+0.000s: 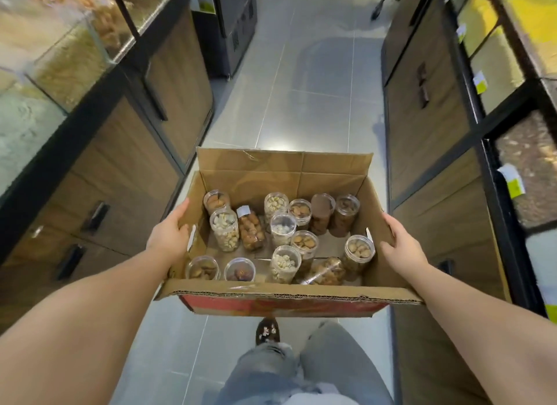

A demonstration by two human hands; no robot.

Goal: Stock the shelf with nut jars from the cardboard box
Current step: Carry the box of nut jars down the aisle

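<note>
**A:** The left grip and the right grip each curl over a side wall of the cardboard box and pinch the cardboard at its rim. The box hangs above the floor, and I cannot see any support under it.

**B:** So a wall could bow, or slip free?

**A:** That is my worry. The near flap folds out toward the body and hides the ground at the feet, so a stumble is possible.

**B:** And the load?

**A:** The nut jars sit loose on the box bottom with gaps between them. One tipped jar lies over near the front. Any tilt would likely slide them to one side and shift the weight.

**B:** Farther out?

**A:** The tiled floor runs narrow between the left cabinets and the right shelving. A box corner might clip a handle. No jar is out of the box yet.
</note>
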